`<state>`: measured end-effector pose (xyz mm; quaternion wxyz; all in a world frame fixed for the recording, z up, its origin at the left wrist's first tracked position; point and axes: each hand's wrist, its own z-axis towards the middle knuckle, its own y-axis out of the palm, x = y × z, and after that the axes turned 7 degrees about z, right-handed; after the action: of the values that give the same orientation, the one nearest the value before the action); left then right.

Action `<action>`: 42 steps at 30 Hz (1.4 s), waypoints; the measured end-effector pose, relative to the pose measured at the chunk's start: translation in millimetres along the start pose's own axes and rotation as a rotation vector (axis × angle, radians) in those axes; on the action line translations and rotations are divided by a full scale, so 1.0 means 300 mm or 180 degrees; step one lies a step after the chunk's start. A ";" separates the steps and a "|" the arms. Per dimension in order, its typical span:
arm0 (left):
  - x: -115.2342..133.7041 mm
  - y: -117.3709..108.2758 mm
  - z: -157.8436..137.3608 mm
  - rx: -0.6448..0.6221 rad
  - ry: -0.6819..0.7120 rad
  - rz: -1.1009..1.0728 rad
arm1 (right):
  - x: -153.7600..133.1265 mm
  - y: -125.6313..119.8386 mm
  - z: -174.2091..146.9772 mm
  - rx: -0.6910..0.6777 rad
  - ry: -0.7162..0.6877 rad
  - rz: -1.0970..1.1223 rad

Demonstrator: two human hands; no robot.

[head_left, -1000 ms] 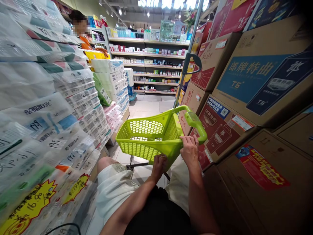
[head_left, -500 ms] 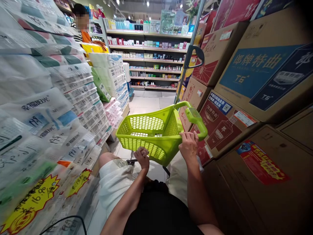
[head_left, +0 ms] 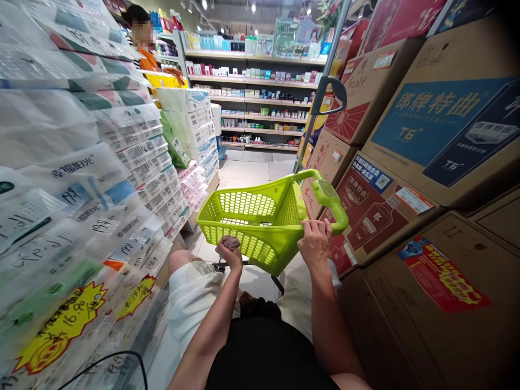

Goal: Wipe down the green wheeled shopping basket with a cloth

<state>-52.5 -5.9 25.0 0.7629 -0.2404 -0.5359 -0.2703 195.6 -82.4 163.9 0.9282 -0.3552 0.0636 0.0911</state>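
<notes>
A lime-green plastic shopping cart (head_left: 247, 235) with a perforated basket stands turned sideways in front of my legs. My right hand (head_left: 314, 241) is closed over the near rim of the cart, close to where the handle (head_left: 335, 208) joins it. In front of the basket's near wall, my left hand (head_left: 231, 253) is closed round a small crumpled greyish-brown cloth (head_left: 229, 241). Whether that hand touches the basket I cannot tell. Nothing shows in the part of the basket that I can see.
Stacked white tissue packs (head_left: 134, 146) with handwritten prices line the left side. Cardboard cartons (head_left: 447, 119) rise on the right, near a metal pole with a dark handle (head_left: 331, 95). Goods fill the shelves (head_left: 252, 81) ahead. A person (head_left: 143, 49) stands beyond the packs.
My left hand has moved slightly left and up and turned, so the cloth shows more. My right hand stays on the cart's rim. The whole view has shifted a little.
</notes>
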 end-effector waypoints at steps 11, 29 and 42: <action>-0.002 -0.002 0.051 0.0154 -0.0037 0.0131 | -0.310 0.196 -0.013 -0.1092 -0.0544 0.0635; 0.031 -0.046 0.104 0.0322 0.0410 0.0061 | -0.194 0.235 -0.004 -0.0974 -0.0495 0.0638; -0.043 -0.102 0.114 0.0512 -0.0041 0.0192 | -0.140 0.231 -0.016 -0.0751 -0.0511 0.0682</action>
<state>-100.3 -4.0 25.8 0.7841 -0.1961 -0.5532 -0.2017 139.6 -40.2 123.2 0.8671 -0.4444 0.0156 0.2244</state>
